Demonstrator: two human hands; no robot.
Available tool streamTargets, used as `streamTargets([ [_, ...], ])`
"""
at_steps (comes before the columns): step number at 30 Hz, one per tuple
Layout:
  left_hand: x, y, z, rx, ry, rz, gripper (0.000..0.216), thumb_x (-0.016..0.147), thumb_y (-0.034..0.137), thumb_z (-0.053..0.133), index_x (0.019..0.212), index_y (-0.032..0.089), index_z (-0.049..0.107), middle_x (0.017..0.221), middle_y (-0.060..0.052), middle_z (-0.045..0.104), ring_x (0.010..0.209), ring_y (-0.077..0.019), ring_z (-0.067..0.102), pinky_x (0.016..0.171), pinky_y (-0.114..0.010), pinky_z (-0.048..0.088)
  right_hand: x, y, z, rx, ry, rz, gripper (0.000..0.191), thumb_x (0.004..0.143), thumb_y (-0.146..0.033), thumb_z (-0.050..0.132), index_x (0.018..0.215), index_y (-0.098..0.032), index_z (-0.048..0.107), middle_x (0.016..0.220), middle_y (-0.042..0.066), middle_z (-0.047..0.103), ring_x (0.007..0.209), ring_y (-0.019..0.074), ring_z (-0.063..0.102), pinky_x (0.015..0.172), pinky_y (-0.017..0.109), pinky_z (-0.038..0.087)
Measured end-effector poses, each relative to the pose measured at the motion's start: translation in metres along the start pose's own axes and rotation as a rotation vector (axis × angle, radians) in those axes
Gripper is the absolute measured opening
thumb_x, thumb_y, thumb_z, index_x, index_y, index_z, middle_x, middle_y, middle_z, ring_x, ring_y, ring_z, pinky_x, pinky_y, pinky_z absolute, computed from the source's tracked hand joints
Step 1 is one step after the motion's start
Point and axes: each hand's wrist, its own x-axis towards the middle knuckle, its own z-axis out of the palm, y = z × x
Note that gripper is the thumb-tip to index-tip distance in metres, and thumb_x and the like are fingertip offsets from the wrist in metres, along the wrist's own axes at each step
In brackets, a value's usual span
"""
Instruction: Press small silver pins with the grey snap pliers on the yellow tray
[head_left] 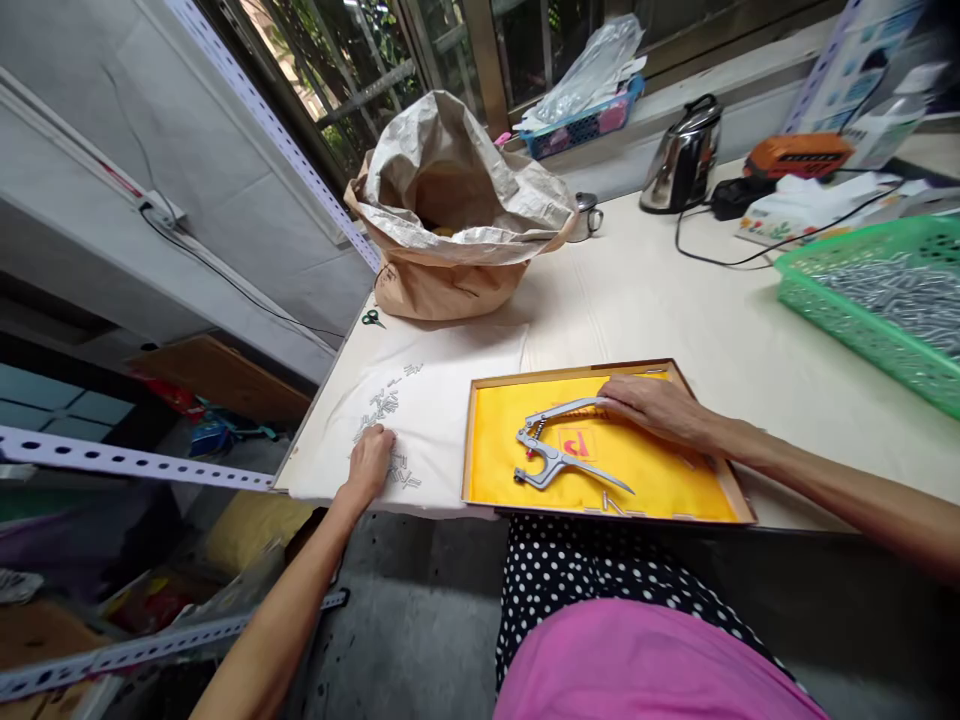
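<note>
My left hand (371, 458) rests curled on a white cloth (442, 400) at the table's near left corner, fingers closed over a scatter of small metal pieces (386, 405); what it pinches is hidden. My right hand (654, 404) lies on the upper handle of grey metal pliers (559, 447), fingers wrapped lightly over it. The pliers lie on the yellow lining of a wooden-framed tray (471, 440), jaws pointing left. A few small metal pieces (611, 505) lie near the tray's front edge.
A crumpled brown paper sack (457, 215) stands open at the back left. A green basket (847, 315) of metal parts sits at the right. A kettle (681, 155), cables, boxes and small green scissors (371, 319) are on the table. Perforated metal racking (127, 462) stands at left.
</note>
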Motion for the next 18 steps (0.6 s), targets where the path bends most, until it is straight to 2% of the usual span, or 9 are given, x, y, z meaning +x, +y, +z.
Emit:
streamTargets([
  [3,-0.005,0.001,-0.004,-0.084,0.045,-0.007,0.026,0.092,0.017,0.041,0.09,0.017,0.067,0.103,-0.011,0.068,0.105,-0.0246,0.059,0.088,-0.032,0.045,-0.001,0.003,0.005,0.011,0.01,0.029,0.045,0.101,-0.057,0.032,0.088,-0.023,0.058,0.086,0.004,0.064,0.079,0.02,0.06,0.071,0.033,0.042],
  [5,-0.009,0.01,-0.011,-0.223,0.12,-0.035,0.023,0.092,0.02,0.044,0.093,0.017,0.067,0.102,-0.011,0.07,0.101,-0.0238,0.062,0.089,-0.033,0.046,-0.001,0.002,0.006,-0.002,0.022,0.016,0.045,0.102,-0.057,0.031,0.088,-0.023,0.057,0.085,0.004,0.063,0.079,0.0198,0.06,0.07,0.032,0.041],
  [8,-0.018,0.048,-0.024,-0.558,0.183,-0.009,0.02,0.092,0.028,0.051,0.094,0.017,0.067,0.096,-0.007,0.072,0.086,-0.02,0.066,0.084,-0.03,0.05,0.003,-0.005,0.0,-0.049,0.043,-0.046,0.045,0.103,-0.053,0.03,0.084,-0.022,0.056,0.082,0.004,0.062,0.074,0.0183,0.057,0.067,0.03,0.038],
  [11,-0.031,0.104,-0.033,-0.817,0.109,0.145,0.02,0.092,0.031,0.054,0.096,0.018,0.069,0.09,-0.005,0.073,0.075,-0.0164,0.067,0.075,-0.027,0.053,0.008,-0.01,-0.007,-0.109,0.051,-0.092,0.044,0.104,-0.048,0.03,0.083,-0.021,0.057,0.081,0.005,0.06,0.072,0.0175,0.054,0.065,0.03,0.036],
  [14,-0.04,0.148,-0.028,-0.788,0.103,0.295,0.014,0.091,0.023,0.055,0.09,0.019,0.069,0.091,-0.005,0.073,0.083,-0.0176,0.067,0.079,-0.027,0.053,0.011,-0.01,-0.011,-0.156,0.043,-0.116,0.043,0.104,-0.046,0.03,0.085,-0.02,0.058,0.081,0.005,0.06,0.073,0.0176,0.054,0.065,0.029,0.034],
  [16,-0.041,0.162,-0.019,-0.684,0.102,0.358,0.015,0.092,0.02,0.054,0.089,0.018,0.068,0.092,-0.007,0.071,0.087,-0.0189,0.067,0.081,-0.029,0.052,0.012,-0.008,-0.01,-0.177,0.033,-0.124,0.043,0.105,-0.046,0.03,0.086,-0.02,0.058,0.081,0.005,0.06,0.072,0.0175,0.053,0.063,0.029,0.034],
  [18,-0.042,0.165,-0.011,-0.573,0.103,0.395,0.018,0.094,0.019,0.051,0.091,0.018,0.068,0.093,-0.008,0.069,0.09,-0.0198,0.065,0.083,-0.03,0.052,0.011,-0.007,-0.01,-0.185,0.026,-0.126,0.044,0.105,-0.046,0.029,0.085,-0.019,0.058,0.081,0.005,0.059,0.071,0.0172,0.052,0.062,0.029,0.033],
])
